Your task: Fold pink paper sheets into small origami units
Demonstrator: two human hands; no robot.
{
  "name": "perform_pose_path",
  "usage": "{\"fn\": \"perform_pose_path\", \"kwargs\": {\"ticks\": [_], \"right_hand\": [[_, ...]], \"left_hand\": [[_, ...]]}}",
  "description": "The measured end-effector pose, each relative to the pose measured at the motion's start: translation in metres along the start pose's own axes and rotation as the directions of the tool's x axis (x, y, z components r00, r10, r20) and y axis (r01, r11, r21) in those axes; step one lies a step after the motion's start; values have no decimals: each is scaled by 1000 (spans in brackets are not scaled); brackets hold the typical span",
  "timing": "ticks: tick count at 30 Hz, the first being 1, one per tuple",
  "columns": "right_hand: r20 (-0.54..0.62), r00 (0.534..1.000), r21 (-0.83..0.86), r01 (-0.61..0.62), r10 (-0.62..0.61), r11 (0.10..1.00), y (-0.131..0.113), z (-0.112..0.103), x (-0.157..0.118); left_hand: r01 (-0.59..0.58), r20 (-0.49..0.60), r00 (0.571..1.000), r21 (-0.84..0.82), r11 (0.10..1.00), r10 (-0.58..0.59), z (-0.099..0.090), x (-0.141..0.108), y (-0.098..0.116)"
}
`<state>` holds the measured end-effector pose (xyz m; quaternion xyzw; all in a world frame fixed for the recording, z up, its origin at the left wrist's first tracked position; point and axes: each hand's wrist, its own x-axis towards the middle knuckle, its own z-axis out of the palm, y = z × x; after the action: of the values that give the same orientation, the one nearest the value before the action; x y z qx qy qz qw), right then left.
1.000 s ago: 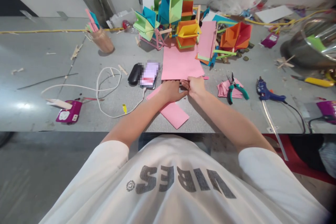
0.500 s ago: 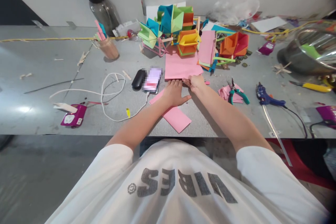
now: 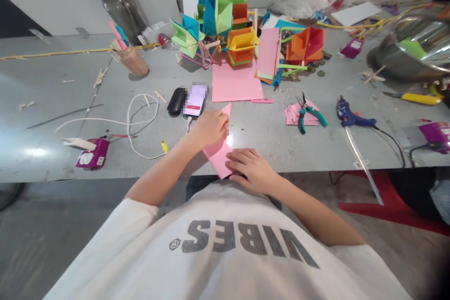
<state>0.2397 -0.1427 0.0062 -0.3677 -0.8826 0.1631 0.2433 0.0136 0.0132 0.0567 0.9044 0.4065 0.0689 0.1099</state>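
Observation:
A long pink paper strip (image 3: 218, 154) lies slanted near the table's front edge, its far end raised a little. My left hand (image 3: 212, 127) is closed on that far end, with the fingers curled around the paper. At the near end, my right hand (image 3: 251, 169) rests with its fingers stretched out, fingertips touching the strip's right edge and thumb apart. Beyond the hands lies a larger pink sheet (image 3: 236, 86), flat on the table, with a thin pink piece (image 3: 262, 101) by its front edge.
Folded colored-paper models (image 3: 242, 44) stand at the back. Left are a phone (image 3: 195, 101), a black case (image 3: 176, 101), a white cable (image 3: 128, 124) and a stick cup (image 3: 133, 61). Right are pliers (image 3: 311, 113) on pink papers, a glue gun (image 3: 355, 116) and a metal pot (image 3: 397, 56).
Both hands have left the large pink sheet and come nearer to me. My left hand has taken the pink strip's far end; my right hand has moved to its near end.

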Motion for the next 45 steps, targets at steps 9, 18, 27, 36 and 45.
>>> {"fn": "perform_pose_path", "kwargs": {"ticks": [9,18,27,36,45], "right_hand": [[-97,988,-311,85,-121,947,-9,10,-13],[-26,979,-432,170,-200,886,-3,4,-20],[-111,987,-372,-151,118,916,13,-8,-44],[3,990,-224,-139,144,965,-18,28,-9],[50,986,-318,-138,162,938,-2,23,-44]], "left_hand": [[-45,-101,994,-171,984,28,49,-112,2],[-97,-103,991,-123,988,84,73,-125,39],[45,-100,994,-25,999,-47,68,-164,24],[124,-137,982,-49,991,-130,89,-169,41],[114,-270,955,-60,992,-126,105,-177,32]]}}
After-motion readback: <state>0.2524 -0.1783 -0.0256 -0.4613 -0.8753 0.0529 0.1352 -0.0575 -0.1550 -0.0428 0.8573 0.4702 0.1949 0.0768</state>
